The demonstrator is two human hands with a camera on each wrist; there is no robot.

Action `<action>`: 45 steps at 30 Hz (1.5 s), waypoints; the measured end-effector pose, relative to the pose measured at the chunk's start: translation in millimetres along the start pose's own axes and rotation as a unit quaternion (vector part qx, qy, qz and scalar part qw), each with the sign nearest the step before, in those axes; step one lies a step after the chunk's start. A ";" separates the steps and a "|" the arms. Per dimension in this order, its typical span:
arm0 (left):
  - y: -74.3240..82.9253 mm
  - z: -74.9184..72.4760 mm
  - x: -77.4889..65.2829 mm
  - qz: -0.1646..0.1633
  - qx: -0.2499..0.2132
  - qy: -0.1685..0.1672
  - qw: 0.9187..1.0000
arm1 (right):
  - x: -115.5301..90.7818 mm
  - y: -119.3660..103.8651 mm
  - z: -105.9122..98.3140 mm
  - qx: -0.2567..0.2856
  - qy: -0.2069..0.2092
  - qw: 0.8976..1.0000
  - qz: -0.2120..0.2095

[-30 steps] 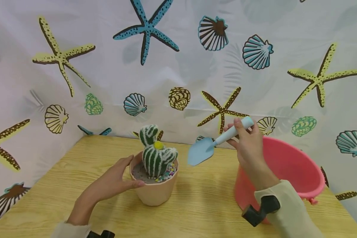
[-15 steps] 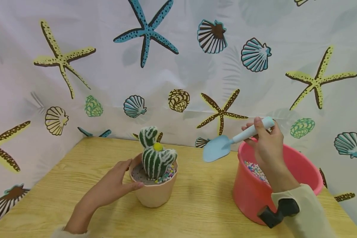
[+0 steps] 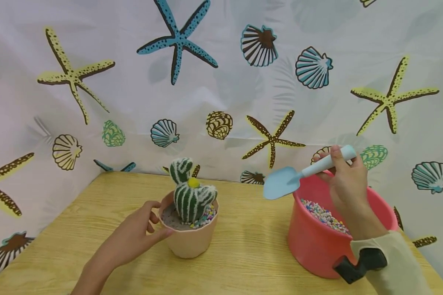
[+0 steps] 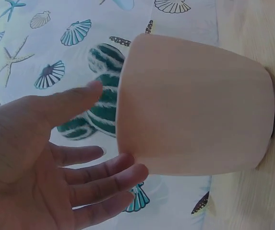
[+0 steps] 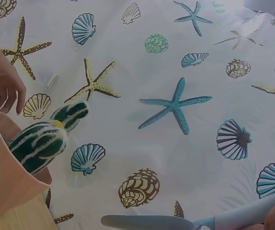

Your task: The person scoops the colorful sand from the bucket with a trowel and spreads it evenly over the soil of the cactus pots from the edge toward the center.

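trowel (image 3: 308,169), pale blue, broad-bladed, fills my right grip (image 3: 348,190); my left grip (image 3: 133,232) is wide at the peach pot (image 3: 190,243).

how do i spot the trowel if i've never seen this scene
On the wooden table, find the red bucket at right. Near it, the right hand holds the trowel, blade pointing left. It is pale blue, unlike the bucket and the peach pot.

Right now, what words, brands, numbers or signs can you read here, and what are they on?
None: no readable text shows anywhere.
The pot, blue trowel and red bucket show no lettering on their visible sides.
The cloth backdrop bears printed starfish and shells, not words.
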State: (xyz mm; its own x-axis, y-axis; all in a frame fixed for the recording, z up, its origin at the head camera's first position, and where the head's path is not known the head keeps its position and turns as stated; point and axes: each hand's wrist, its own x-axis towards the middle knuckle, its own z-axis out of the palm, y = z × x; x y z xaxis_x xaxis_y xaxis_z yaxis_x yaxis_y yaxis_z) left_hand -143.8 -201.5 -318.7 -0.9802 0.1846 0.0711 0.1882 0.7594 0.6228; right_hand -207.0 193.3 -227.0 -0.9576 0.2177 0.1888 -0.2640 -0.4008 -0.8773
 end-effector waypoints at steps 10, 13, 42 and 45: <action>17.9 2.0 -10.2 0.001 -0.042 -0.033 0.999 | 1.5 -7.6 -20.0 0.020 0.010 1.000 -0.007; 24.1 2.7 -10.9 0.022 -0.063 -0.041 0.997 | 1.2 -10.4 -25.4 0.015 0.006 1.000 -0.020; 75.7 42.8 4.5 0.102 -0.081 -0.087 0.988 | 4.2 -27.8 -67.7 0.022 0.049 0.998 -0.027; 80.5 47.8 7.4 0.101 -0.084 -0.088 0.987 | 3.9 -30.0 -72.7 0.027 0.052 0.998 -0.026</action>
State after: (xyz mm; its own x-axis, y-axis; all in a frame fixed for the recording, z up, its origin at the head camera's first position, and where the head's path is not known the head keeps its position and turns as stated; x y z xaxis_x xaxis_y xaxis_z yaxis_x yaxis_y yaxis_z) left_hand -133.0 -109.2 -305.3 -0.8951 0.4386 0.0802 0.3517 0.5840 0.7316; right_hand -194.4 270.8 -232.0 -0.9258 0.3299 0.1848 -0.3225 -0.4336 -0.8414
